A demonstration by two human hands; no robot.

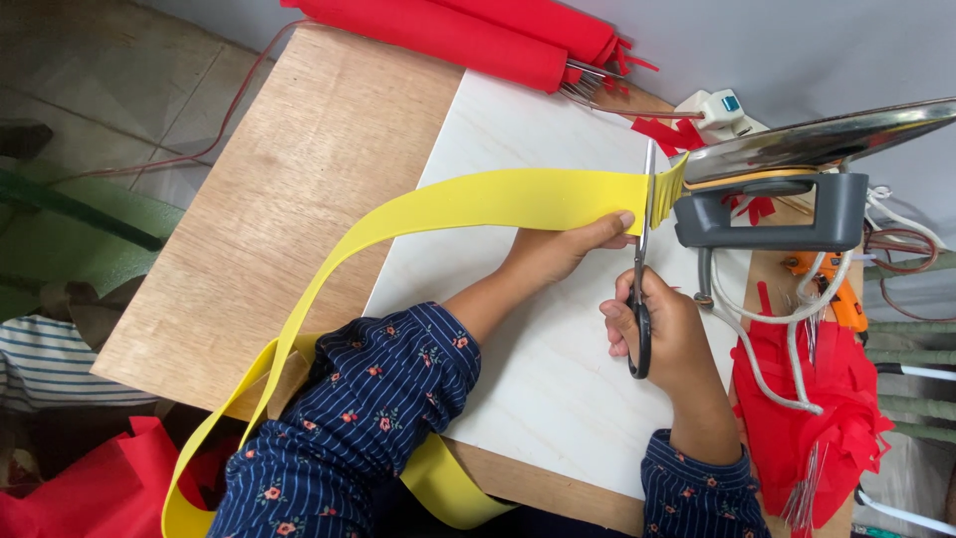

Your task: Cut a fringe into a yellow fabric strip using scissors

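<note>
1. Your left hand pinches the yellow foam strip near its fringed end, fingers closed on it.
2. Your right hand is closed through the handles of the scissors, blades up at the strip's end.
3. The strip runs left across the white board and drops off the wooden table edge.
4. Crowding the cut from the right: a clothes iron, just beside the blades.
5. Count: two red rolls at the far edge, one orange glue gun, one white cord, one heap of red scraps.
</note>
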